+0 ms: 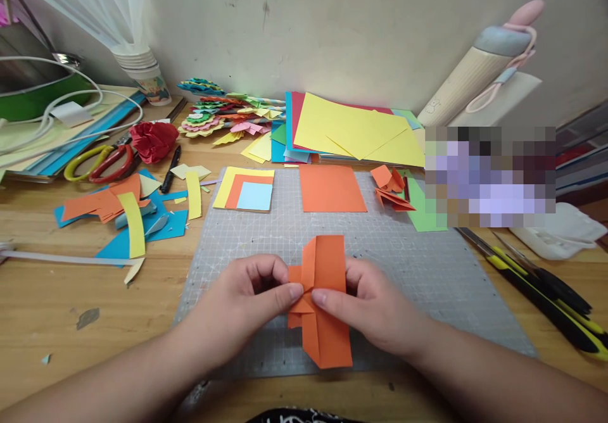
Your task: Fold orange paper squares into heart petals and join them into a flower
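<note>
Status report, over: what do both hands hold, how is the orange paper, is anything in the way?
Left hand: pinching folded orange paper. Right hand: gripping its right side. Paper: flaps showing, above grey cutting mat. Obstruction: none seen.

Wooden table (42, 303) (a dark patch (88, 318) marks its surface at left) carries a gray gridded cutting mat (403, 252) at center. Directly on the wood at left lie orange, blue and yellow paper scraps (111, 200), a black pen (170, 173) and yellow and red scissor handles (127, 157). Rear center: stacked colored sheets (351, 122), yellow uppermost; at right, a black-and-yellow cutter (529, 287) and a white case (560, 230).
</note>
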### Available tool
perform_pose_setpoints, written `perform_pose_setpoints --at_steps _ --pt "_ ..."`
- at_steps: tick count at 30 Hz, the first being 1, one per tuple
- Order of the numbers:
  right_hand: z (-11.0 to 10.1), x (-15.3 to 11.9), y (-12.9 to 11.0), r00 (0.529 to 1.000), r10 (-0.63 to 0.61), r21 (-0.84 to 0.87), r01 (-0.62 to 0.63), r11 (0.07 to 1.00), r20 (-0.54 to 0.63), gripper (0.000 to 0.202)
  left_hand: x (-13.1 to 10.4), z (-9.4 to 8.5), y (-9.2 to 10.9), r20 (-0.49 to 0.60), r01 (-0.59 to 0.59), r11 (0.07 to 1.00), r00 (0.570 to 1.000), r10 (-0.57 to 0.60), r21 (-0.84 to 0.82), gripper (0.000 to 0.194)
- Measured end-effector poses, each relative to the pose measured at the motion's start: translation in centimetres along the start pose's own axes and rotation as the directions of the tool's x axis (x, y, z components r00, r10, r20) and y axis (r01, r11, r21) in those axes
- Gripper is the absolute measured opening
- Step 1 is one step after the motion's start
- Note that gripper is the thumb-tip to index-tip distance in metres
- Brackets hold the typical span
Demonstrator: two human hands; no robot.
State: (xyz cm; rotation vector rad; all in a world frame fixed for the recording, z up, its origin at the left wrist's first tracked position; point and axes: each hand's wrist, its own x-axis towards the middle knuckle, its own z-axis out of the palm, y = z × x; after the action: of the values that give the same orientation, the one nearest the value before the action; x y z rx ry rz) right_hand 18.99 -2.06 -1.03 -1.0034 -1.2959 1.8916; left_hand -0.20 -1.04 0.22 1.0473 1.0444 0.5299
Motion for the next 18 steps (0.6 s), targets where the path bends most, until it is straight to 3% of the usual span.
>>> perform_pose_setpoints --at_steps 5,9,15,18 --pt "-0.1 0.0 -0.1 0.999 0.047 0.079 -0.047 0.996 0.005 0.023 0.0 0.0 0.2 0.017 0.023 0.994 1.000 -0.022 -0.110 0.022" --pt "0.0 -0.1 0.0 0.999 0.048 0.055 -0.049 0.997 0.008 0.027 -0.1 0.2 0.5 0.030 0.033 0.998 0.999 -0.031 -0.056 0.022" --pt "0.2 0.0 0.9 0.994 0.025 0.076 -0.017 0.997 -0.109 0.031 0.0 0.3 0.3 0.039 -0.042 0.998 0.998 0.044 -0.050 0.020" --pt "0.2 -0.1 0.9 0.995 0.016 0.074 -0.009 0.997 -0.097 0.027 0.1 0.1 0.2 -0.017 -0.040 0.999 0.999 0.040 -0.035 0.020"
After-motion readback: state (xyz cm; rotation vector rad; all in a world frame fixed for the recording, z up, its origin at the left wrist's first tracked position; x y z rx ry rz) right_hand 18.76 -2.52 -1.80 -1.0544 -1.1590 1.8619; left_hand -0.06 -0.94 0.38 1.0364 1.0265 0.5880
